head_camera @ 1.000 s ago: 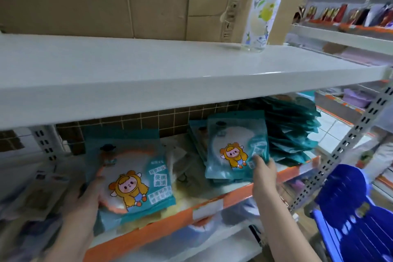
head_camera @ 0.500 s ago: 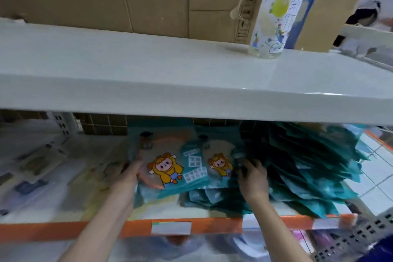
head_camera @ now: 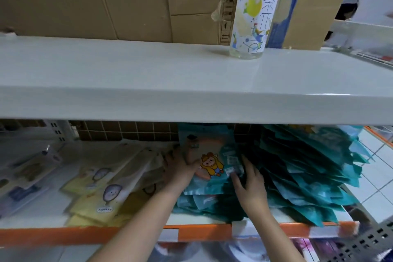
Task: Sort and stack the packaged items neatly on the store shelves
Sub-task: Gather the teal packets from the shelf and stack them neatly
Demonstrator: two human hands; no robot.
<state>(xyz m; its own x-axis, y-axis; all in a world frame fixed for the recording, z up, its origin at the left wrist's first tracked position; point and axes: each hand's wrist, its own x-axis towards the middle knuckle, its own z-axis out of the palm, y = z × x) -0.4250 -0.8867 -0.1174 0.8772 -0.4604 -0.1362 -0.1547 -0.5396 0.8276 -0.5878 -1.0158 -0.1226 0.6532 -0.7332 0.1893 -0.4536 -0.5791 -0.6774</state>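
Both hands reach under a white upper shelf board [head_camera: 148,74] to a teal plastic packet printed with a cartoon child in a yellow hood [head_camera: 212,166], which lies on top of a heap of matching teal packets [head_camera: 297,174] on the orange-edged lower shelf [head_camera: 63,235]. The left hand [head_camera: 180,166] holds the packet's left edge, thumb lying on its face and fingers behind it. The right hand [head_camera: 248,185] rests with fingers spread and straight on the packet's right side, just beside the heap. Small white label blocks on the packet are too blurred to read. To the left lie pale yellow and clear packets [head_camera: 102,193], their print also illegible. On the upper shelf stands a clear plastic bottle [head_camera: 254,13] whose label shows a yellow fruit, a bicycle and the character "茶". Brown cardboard boxes [head_camera: 106,0] stand behind it.
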